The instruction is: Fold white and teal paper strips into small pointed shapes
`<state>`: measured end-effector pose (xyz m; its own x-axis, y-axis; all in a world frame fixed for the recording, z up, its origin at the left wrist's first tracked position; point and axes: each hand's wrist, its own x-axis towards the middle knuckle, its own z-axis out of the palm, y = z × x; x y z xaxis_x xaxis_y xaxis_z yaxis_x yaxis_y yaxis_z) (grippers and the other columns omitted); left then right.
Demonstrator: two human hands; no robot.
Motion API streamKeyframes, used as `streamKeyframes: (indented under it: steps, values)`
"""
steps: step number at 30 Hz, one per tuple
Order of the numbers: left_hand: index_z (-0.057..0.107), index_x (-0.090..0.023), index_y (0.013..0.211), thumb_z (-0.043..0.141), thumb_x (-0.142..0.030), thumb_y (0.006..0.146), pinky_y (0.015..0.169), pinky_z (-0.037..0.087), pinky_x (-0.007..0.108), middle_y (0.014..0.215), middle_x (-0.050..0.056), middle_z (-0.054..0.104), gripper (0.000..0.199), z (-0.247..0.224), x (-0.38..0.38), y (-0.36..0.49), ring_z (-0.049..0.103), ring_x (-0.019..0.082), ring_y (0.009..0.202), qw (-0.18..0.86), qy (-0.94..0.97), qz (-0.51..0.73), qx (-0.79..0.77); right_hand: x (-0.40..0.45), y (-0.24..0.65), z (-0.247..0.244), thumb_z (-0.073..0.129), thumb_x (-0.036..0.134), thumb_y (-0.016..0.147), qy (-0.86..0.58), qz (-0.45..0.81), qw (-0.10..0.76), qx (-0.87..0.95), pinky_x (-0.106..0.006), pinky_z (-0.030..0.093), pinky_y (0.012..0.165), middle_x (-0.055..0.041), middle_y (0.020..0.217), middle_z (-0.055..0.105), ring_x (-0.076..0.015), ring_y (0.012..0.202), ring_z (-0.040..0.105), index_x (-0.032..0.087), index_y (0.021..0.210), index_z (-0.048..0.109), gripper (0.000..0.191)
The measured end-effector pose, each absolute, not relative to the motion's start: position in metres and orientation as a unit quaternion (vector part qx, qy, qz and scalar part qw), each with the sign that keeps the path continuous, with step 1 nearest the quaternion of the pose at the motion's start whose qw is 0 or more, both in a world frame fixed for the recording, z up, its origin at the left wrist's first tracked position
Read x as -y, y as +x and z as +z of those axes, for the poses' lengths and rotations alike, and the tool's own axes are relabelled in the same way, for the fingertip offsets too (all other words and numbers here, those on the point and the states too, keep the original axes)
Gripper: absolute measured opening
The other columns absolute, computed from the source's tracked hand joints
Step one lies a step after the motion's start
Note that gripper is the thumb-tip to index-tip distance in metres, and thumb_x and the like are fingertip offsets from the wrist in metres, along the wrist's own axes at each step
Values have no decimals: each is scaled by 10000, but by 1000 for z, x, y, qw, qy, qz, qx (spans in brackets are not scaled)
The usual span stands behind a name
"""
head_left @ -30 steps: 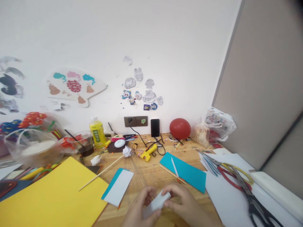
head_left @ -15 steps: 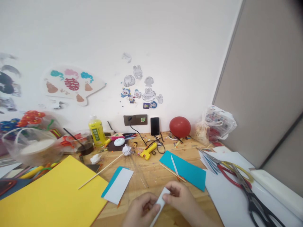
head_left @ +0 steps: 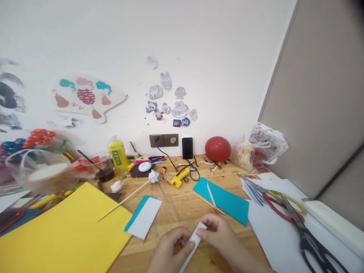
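Note:
A narrow white paper strip (head_left: 194, 242) slants up and to the right near the front of the wooden table. My left hand (head_left: 174, 250) pinches it along its middle, thumb on top. Its upper end is gripped by my right hand (head_left: 217, 232), thumb on the face and fingers curled behind. The strip's lower end runs out of the frame. Left of my hands lie a white paper piece (head_left: 146, 219) and a teal edge beneath it. Beyond my right hand rests a teal paper sheet (head_left: 227, 203) with a thin white paper sliver (head_left: 211, 194) on it.
Yellow card (head_left: 71, 231) covers the left side, with a stick topped by crumpled white paper (head_left: 153, 175) reaching over it. A yellow glue gun (head_left: 180, 178) lies behind. Black-handled scissors (head_left: 305, 237) and red-handled scissors (head_left: 280, 204) lie right on white sheets. A red balloon (head_left: 218, 149) sits at the back.
The whole view has shifted slightly, so things sit a little higher and further right. Both hands keep their hold on the white strip, with hardly any change in grip.

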<state>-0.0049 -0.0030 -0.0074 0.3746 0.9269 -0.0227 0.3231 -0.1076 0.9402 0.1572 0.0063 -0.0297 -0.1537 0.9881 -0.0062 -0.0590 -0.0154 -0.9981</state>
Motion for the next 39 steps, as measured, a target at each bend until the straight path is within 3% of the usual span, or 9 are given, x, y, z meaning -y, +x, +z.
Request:
streamKeyframes:
  steps: [9,12,18,39]
  values:
    - [592,-146,866,601,-176,621,661,411,232,758,16,620,247,-7,3,-8,560,159,731,562,669,260,-411,-6,159,-18,697,276,549,-487,518,504,489,-231,391,561,32,564,534,-129,576,498,153,592,542,202]
    - [574,-136,840,591,-275,658,613,421,243,673,8,613,230,-8,3,-7,578,147,639,615,631,245,-406,-6,163,-14,680,268,572,-504,497,510,489,-230,394,572,27,575,537,-131,590,496,144,593,573,165]
    - [543,-123,841,635,-504,573,566,425,254,780,61,627,475,-12,2,-3,611,152,611,689,542,250,-412,-5,165,-17,680,325,601,-500,524,512,462,-246,426,607,-3,652,577,-150,649,528,138,657,608,208]
    - [508,-163,1062,617,-530,589,558,455,255,820,58,620,609,-14,4,-5,633,153,599,707,532,234,-403,-5,162,-16,694,351,587,-511,517,522,446,-227,418,557,8,585,575,-138,594,532,138,613,598,235]
